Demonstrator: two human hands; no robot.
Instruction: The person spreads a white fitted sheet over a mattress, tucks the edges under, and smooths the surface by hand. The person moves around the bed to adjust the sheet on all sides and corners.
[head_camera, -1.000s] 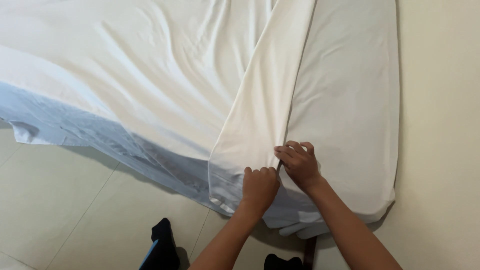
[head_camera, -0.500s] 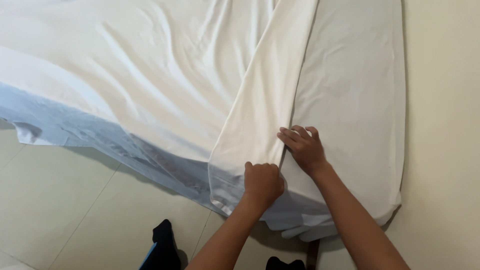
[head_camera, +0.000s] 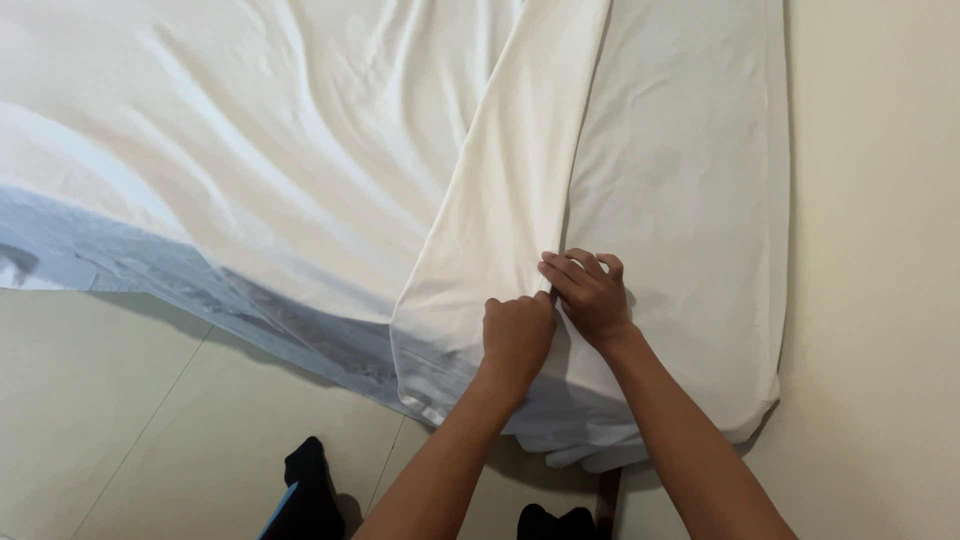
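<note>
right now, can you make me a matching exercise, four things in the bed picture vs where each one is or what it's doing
Things:
1. left hand
2. right hand
3. folded sheet edge
4. tiled floor

Places or states:
A. lies flat with fingers spread on the sheet-covered mattress
B. closed in a fist on bunched white fabric
C. pale, below the hanging sheet at lower left
D. runs as a long band up the bed from the hands

Pairs: 1-B, 2-A, 3-D, 4-C
</note>
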